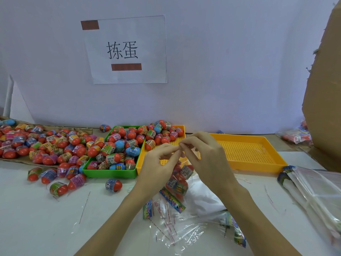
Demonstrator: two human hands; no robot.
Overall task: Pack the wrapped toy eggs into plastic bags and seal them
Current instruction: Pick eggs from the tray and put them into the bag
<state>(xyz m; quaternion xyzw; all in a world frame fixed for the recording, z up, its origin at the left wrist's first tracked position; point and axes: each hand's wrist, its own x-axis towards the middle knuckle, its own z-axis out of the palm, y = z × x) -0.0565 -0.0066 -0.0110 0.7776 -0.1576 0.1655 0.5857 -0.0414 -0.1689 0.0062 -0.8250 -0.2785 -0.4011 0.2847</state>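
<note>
A pale wall [230, 71] fills the far side, evenly lit with a faint bluish tint. A white paper sign [127, 49] with two black characters hangs on it, left of centre, held by two brown strips of tape [126, 67]. Below runs a white desk [36, 218], its surface smooth and softly lit. At the far right edge stands a tall brown cardboard sheet [324, 89], tilted against the wall.

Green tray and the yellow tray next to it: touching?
Touching. Head view shows the green tray's right wall flush against the yellow tray's left wall, no gap along the shared edge.
</note>
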